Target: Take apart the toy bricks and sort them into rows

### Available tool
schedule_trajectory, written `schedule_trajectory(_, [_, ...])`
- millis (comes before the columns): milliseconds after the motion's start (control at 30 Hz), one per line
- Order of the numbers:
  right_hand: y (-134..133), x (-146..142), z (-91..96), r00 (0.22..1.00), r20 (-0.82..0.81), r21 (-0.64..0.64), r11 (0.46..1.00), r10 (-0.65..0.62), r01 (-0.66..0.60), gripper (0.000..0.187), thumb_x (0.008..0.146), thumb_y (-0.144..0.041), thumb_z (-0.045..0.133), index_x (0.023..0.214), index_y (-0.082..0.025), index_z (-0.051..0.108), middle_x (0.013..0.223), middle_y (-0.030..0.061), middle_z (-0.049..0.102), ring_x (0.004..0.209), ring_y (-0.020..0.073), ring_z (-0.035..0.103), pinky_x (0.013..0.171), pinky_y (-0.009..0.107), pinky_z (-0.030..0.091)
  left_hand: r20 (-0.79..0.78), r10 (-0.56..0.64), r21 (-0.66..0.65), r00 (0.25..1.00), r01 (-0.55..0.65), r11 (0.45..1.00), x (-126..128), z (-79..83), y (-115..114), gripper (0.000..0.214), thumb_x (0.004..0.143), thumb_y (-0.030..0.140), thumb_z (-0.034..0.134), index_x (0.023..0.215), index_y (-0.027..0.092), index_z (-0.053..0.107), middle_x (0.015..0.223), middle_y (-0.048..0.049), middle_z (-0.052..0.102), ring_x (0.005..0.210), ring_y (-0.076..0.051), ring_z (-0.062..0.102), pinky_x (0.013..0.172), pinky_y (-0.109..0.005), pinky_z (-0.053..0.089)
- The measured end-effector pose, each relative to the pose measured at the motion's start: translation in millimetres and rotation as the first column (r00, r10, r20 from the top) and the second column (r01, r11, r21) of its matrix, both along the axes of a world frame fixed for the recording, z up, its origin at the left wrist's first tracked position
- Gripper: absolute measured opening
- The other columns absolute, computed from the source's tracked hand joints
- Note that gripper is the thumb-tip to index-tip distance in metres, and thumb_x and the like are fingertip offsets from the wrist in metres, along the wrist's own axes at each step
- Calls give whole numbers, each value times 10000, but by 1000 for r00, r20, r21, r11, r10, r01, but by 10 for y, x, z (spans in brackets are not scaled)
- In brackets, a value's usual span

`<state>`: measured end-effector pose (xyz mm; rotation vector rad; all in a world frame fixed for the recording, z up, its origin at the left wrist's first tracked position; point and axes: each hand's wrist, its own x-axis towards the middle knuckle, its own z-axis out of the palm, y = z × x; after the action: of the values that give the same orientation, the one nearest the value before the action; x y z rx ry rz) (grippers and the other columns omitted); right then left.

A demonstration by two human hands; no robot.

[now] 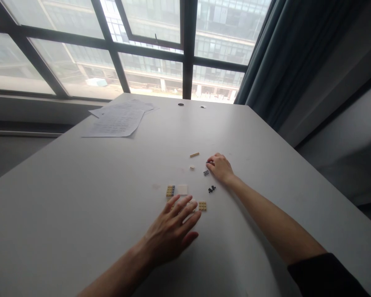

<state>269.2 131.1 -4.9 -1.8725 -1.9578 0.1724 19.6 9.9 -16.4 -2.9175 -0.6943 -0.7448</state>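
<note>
My left hand hovers or rests, fingers spread, over a few toy bricks that it partly hides. Just beyond its fingertips lie a tan-and-blue brick and a flat white piece. To the right of those fingers is a tan studded brick. Farther out, my right hand has its fingertips closed on a small grey toy brick, mostly covered by the fingers. Close below it sits another grey brick. Black pieces lie nearer to me.
A thin tan bar piece and a small cream brick lie left of my right hand. Printed papers are at the far left of the white table. Two round cable holes are near the window edge; a curtain hangs at right.
</note>
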Motion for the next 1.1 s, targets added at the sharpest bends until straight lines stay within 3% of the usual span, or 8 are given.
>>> schedule_trajectory(200, [-111, 11, 127, 997, -67, 85, 996, -27, 33, 173, 877, -225, 594, 1006, -160, 690, 1015, 98, 640, 1012, 241, 540, 930, 376, 410, -3, -16, 2, 1000, 16, 1000, -2, 9, 8, 324, 904, 327, 549, 1201, 206, 591, 1296, -86, 592, 1317, -285, 425, 1138, -499, 279])
schedule_trajectory(333, [-480, 61, 219, 963, -231, 215, 973, 140, -90, 129, 876, -226, 595, 984, -198, 661, 955, 57, 635, 928, 211, 564, 865, 361, 445, -1, -20, 5, 1000, 20, 1000, -4, 11, 11, 324, 896, 316, 557, 1199, 207, 593, 1276, -91, 602, 1309, -281, 434, 1134, -491, 292])
schedule_trajectory(500, [-1086, 79, 96, 931, -235, 116, 959, 279, -258, 101, 871, -204, 623, 970, -212, 639, 959, 44, 642, 959, 210, 551, 874, 358, 446, 9, -14, 11, 1000, 14, 1000, 9, 45, 1, 304, 899, 309, 555, 1179, 202, 605, 1271, -83, 610, 1300, -281, 444, 1129, -488, 302])
schedule_trajectory(600, [-1296, 64, -12, 933, -199, 49, 954, 299, -295, 96, 861, -189, 639, 955, -208, 642, 979, 50, 646, 967, 215, 542, 885, 369, 441, 0, -12, 20, 1000, 12, 1000, 16, 66, -3, 297, 895, 299, 563, 1171, 201, 610, 1263, -78, 616, 1290, -277, 453, 1126, -483, 309])
schedule_trajectory(1100, [-1403, -36, -67, 957, -113, 50, 964, 267, -262, 109, 831, -216, 679, 937, -212, 657, 960, 51, 634, 934, 224, 526, 858, 384, 443, -3, 2, -1, 1000, -2, 1000, 17, 39, 2, 273, 895, 281, 559, 1150, 207, 622, 1270, -72, 611, 1304, -284, 435, 1131, -505, 289])
